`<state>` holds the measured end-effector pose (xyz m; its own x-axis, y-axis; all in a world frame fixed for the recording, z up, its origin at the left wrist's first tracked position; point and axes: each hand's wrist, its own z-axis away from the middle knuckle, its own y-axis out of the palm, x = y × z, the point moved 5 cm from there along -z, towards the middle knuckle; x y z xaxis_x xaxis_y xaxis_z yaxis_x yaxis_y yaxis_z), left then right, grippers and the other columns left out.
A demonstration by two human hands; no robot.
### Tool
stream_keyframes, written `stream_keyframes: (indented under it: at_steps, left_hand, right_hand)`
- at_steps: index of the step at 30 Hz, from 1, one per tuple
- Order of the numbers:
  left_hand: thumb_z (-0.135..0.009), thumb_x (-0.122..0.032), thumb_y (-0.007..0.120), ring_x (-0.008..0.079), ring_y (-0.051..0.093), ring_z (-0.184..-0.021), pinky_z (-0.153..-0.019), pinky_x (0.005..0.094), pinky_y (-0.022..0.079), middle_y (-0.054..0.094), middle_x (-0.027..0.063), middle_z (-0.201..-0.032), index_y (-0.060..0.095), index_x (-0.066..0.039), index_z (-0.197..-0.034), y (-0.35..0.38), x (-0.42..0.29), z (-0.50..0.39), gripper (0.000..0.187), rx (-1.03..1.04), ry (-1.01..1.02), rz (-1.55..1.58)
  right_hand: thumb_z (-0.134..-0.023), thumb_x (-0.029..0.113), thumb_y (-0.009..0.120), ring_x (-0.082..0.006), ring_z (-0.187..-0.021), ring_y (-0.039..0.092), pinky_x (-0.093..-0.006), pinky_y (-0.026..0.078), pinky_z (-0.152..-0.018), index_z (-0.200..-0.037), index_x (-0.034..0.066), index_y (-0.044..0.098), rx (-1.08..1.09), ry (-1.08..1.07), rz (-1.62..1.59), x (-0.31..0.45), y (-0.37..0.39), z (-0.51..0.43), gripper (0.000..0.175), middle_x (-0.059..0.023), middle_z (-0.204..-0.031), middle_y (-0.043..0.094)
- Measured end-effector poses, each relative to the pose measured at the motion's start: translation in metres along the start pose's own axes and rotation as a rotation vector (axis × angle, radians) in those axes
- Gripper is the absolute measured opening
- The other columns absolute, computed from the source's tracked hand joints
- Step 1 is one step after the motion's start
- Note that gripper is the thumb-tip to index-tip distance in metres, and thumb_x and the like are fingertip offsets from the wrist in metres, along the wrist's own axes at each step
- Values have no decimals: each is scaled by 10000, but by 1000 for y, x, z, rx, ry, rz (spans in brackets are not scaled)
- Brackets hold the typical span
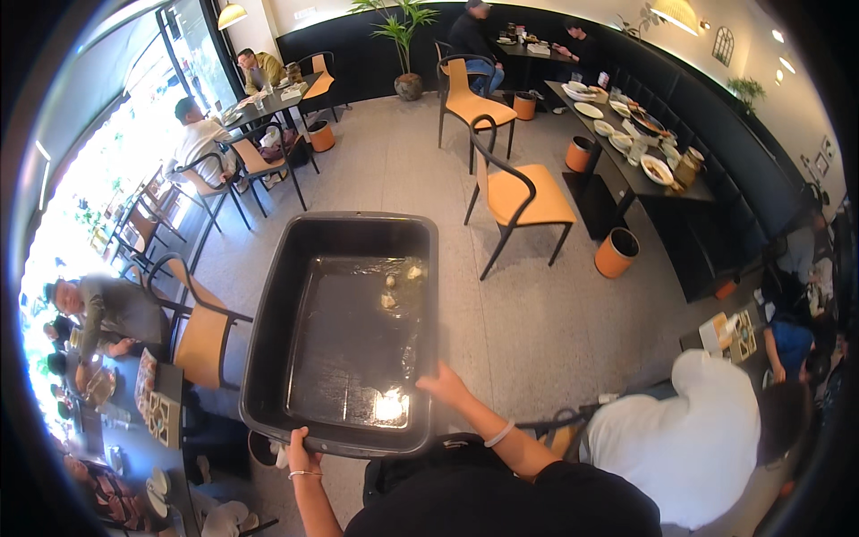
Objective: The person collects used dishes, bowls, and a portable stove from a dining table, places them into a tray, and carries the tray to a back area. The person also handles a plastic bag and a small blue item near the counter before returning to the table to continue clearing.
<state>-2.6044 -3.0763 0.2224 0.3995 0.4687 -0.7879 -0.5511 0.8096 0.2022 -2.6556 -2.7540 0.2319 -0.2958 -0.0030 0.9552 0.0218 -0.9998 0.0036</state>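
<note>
A deep black plastic tub (356,349) is held out before me at waist height. Its wet floor carries a few pale food scraps (389,300) near the far right corner. On the near rim, toward the left, my left hand (303,451) grips with the thumb over the edge; something whitish shows beside it, too small to tell. My right hand (446,386) holds the right side of the tub near its front, most of its fingers hidden behind the wall.
Ahead right stands a long table (671,194) with used white plates (656,170). Armchairs (520,194) and orange bins (616,253) stand near it. A person in white (678,436) sits close on my right. Diners sit at a table (134,429) on my left, beside a chair (201,335).
</note>
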Motion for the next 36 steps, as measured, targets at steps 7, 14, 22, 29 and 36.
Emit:
stream_keyframes:
  at_steps: [7,14,22,29,36]
  left_hand:
    - [-658,-155,594,174,554,-671,-538,303,479,529,48,-780,498,-45,-907,171,-106,-181,289,84,126,-42]
    - [-676,-146,574,170,565,-659,-545,301,497,540,47,-769,509,-37,-875,366,-188,-351,236,215,-10,-215]
    - [-672,-158,593,161,556,-620,-485,270,470,553,55,-768,521,-22,-886,616,-259,-518,264,299,68,-301]
    - [-672,-154,573,133,546,-529,-404,217,428,560,48,-699,526,-11,-861,860,-296,-651,242,537,41,-434]
    - [-687,-167,576,104,532,-502,-348,196,354,546,23,-634,543,-42,-775,1136,-268,-757,156,893,-51,-712]
  right_hand:
    - [-713,97,548,-152,-767,535,-276,449,-673,-1161,-11,376,-26,-142,-299,43,-19,-232,492,-101,-919,534]
    - [-702,64,547,-163,-813,534,-271,442,-706,-1183,-6,371,-261,-171,-196,98,-86,-435,517,-101,-955,530]
    - [-682,40,553,-148,-760,534,-259,438,-674,-1111,-5,413,-395,-267,-198,160,-191,-678,453,-76,-884,536]
    - [-710,149,556,-178,-846,513,-315,416,-748,-1071,-17,425,-648,-175,-297,192,-296,-835,417,-107,-917,536]
    - [-716,88,557,-192,-941,489,-301,389,-826,-1157,-28,351,-1048,-127,-489,219,-397,-939,501,-124,-1048,492]
